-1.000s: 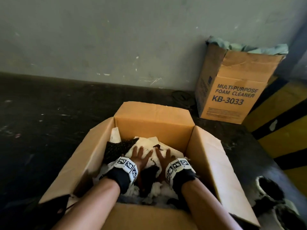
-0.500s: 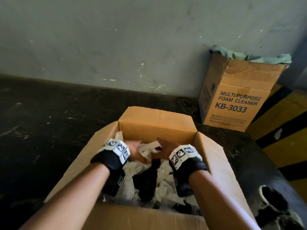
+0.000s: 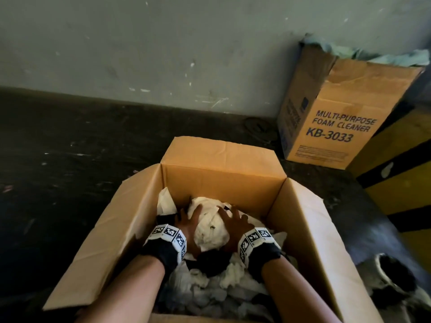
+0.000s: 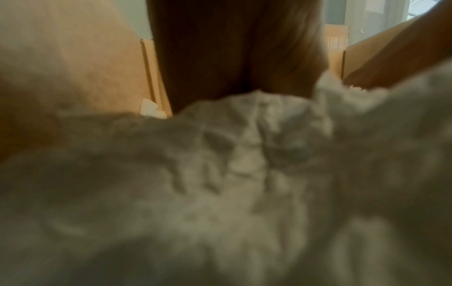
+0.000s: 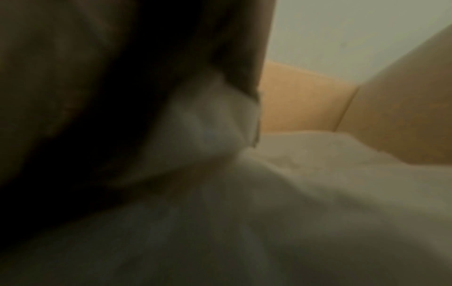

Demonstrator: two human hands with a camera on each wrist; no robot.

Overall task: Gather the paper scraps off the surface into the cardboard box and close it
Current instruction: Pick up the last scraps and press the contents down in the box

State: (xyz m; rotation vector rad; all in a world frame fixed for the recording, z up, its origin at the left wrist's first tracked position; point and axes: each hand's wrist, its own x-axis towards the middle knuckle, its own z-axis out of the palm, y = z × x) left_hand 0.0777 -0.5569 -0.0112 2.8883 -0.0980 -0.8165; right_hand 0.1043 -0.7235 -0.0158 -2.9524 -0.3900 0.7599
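Observation:
An open cardboard box stands on the dark floor, its flaps spread outward. It is full of crumpled white paper scraps mixed with dark pieces. Both hands are inside it. My left hand lies with spread fingers on the left side of a white paper wad. My right hand presses the wad's right side, fingers also spread. The left wrist view is blurred, filled with crumpled white paper and box wall. The right wrist view is blurred too, showing white paper and the box's corner.
A second cardboard box printed "MULTI-PURPOSE FOAM CLEANER" stands at the back right against the grey wall, pale green material sticking out of its top. A yellow and black striped barrier is on the right. A dark and white object lies at the lower right.
The hands lifted and drew together half a second ago. Now they are pressed down again, flat on either side of a white paper wad.

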